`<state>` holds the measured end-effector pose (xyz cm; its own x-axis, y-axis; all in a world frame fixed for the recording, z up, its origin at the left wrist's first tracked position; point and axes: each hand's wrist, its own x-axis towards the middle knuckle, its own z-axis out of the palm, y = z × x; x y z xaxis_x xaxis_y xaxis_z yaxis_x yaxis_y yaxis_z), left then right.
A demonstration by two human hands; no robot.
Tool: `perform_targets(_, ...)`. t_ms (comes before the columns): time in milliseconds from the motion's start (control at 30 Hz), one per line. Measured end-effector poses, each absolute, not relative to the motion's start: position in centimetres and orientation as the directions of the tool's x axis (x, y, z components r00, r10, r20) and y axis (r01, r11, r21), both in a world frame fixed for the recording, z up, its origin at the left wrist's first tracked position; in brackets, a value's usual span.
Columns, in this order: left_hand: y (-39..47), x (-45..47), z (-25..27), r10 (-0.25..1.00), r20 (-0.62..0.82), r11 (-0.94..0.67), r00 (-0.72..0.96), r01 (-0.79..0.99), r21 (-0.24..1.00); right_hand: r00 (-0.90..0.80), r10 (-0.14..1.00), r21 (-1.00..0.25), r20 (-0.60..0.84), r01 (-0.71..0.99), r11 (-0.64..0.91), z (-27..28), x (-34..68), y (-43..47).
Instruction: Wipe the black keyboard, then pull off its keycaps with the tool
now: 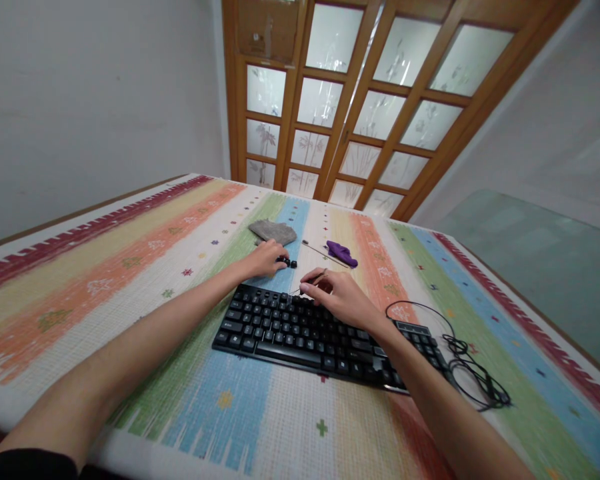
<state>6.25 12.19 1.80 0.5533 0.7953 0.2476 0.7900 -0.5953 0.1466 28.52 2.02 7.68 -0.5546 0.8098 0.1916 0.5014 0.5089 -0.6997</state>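
A black computer keyboard point(300, 330) lies on the striped tablecloth, its front edge towards me. Past its upper left corner, my left hand point(267, 259) has its fingers closed at a little group of loose black keycaps point(293, 264), seemingly pinching one. My right hand point(337, 293) is over the keyboard's top row, thumb and fingers closed round a slim tool. The tool's thin metal tip point(295, 291) points left at the upper row of keys. Most of its handle is hidden by my fingers, so its exact kind is unclear.
Behind the keycaps lies a grey cloth point(273, 231). A thin rod with a dark end point(325, 253) rests beside a purple cloth point(342, 253). The keyboard's black cable point(473, 373) is coiled at right on the tablecloth point(220, 407). Wood-framed glass doors point(325, 100) stand beyond.
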Motion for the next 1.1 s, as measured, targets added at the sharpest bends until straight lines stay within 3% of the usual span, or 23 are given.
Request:
perform_targets(433, 12.1, 6.2, 1.8, 0.801, 0.238, -0.591, 0.55, 0.79, 0.164, -0.541, 0.824, -0.715, 0.167, 0.509, 0.479, 7.0, 28.4, 2.2)
perform_targets(667, 10.7, 5.2, 2.4, 0.742, 0.41, -0.635, 0.53, 0.752, 0.178, -0.493, 0.847, -0.731, 0.197, 0.503, 0.462, 6.3, 28.5, 2.3)
perform_targets(767, 8.6, 4.2, 2.8, 0.724, 0.454, -0.656, 0.52, 0.722, 0.22, -0.477, 0.855, -0.726, 0.204, 0.511, 0.459, 6.6, 28.8, 2.3)
perform_targets(1100, 2.3, 2.5, 1.2, 0.798, 0.385, -0.601, 0.464, 0.669, 0.437, -0.483, 0.849, -0.765, 0.214, 0.458, 0.453, 6.6, 28.2, 2.4)
